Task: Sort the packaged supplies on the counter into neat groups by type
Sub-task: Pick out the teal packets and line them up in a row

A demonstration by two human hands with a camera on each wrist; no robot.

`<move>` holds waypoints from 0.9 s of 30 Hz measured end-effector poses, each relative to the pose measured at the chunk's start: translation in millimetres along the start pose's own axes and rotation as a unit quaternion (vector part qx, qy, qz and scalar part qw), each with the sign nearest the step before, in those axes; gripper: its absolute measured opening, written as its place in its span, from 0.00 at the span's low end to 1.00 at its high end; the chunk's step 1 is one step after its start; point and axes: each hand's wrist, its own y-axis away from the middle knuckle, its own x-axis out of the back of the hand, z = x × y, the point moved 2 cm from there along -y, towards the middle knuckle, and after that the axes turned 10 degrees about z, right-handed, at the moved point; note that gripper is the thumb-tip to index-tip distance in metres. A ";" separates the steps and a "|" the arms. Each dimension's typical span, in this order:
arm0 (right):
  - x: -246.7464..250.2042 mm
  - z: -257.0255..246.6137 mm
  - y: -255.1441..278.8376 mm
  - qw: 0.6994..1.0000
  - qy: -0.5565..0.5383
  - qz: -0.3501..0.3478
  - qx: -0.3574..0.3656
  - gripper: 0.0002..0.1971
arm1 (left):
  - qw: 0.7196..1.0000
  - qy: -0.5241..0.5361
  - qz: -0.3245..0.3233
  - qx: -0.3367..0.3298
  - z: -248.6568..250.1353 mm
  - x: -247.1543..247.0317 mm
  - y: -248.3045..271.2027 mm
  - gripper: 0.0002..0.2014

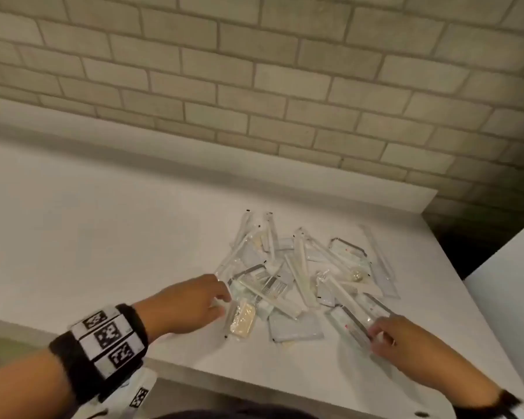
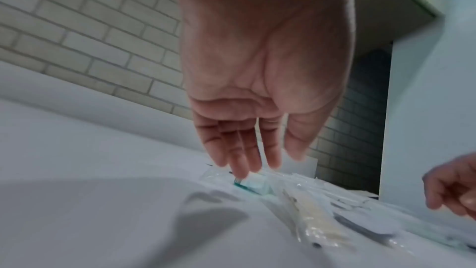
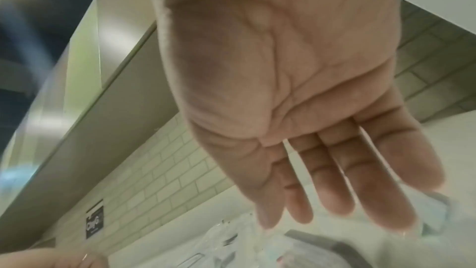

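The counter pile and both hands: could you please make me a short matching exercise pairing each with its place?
Things:
1. left hand
2. right hand
3. soap packet
4. brick wall

Places:
A. behind the counter
B. near right edge of the pile
C. near left edge of the pile
D. just right of the left hand

Pairs: 1-C, 2-B, 3-D, 4-A

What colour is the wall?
Pale grey-beige brick wall, clearest in the head view.

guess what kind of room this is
Probably a hotel housekeeping or supply area: a plain white counter against a pale brick-tile wall, with a heap of wrapped guest toiletries, combs and soap among them.
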 end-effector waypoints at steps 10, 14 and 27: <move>-19.1 -21.4 -35.4 0.996 0.090 -0.007 -0.006 0.34 | 0.988 -0.085 0.010 -0.127 73.4 -29.4 -49.9 0.17; -24.8 -31.2 -46.2 0.992 0.122 0.013 -0.003 0.29 | 0.981 -0.125 -0.010 -0.144 95.3 -48.1 -56.2 0.20; -2.0 21.0 -79.2 0.993 0.104 0.028 -0.053 0.33 | 0.968 -0.247 0.030 -0.019 91.3 -50.2 -91.7 0.29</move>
